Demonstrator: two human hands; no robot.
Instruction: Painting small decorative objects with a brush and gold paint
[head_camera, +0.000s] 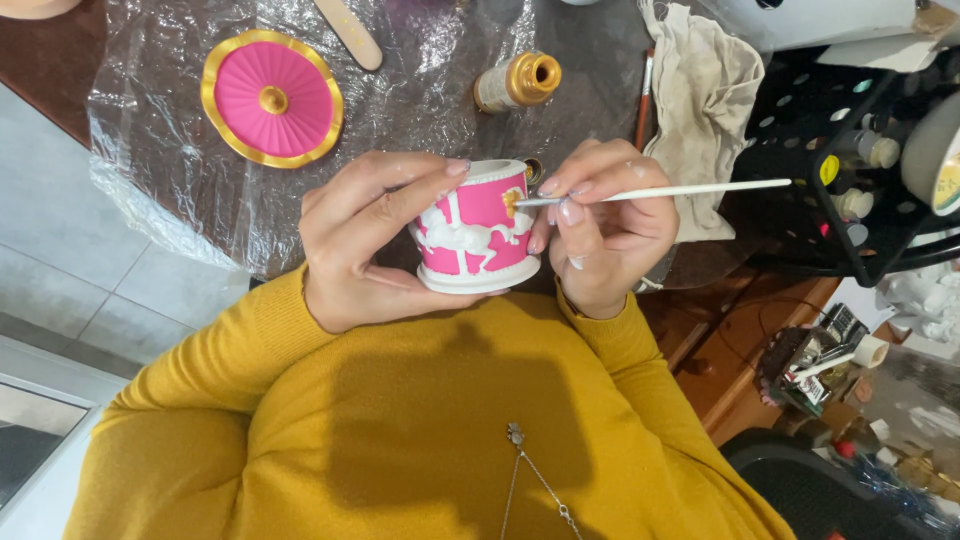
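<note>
I see the left hand (365, 240) curled around a pink cup (475, 228) with white raised figures, thumb and fingers closed on its side, holding it tilted just above the yellow sweater (400, 420). My right hand (605, 225) sits just beside the cup, fingers pinched together on a thin white brush (660, 191), whose tip touches a gold spot near the cup's rim. Beyond the cup, on the crinkled clear plastic sheet (160, 150), lies a round pink lid (272, 97) with a gold edge and gold knob. Just past the cup's rim lies a small bottle of gold paint (518, 82), open, on its side. To the cup's right is a crumpled beige cloth (705, 90), then a black perforated rack (820, 170) holding small paint pots, one with a yellow round label.
</note>
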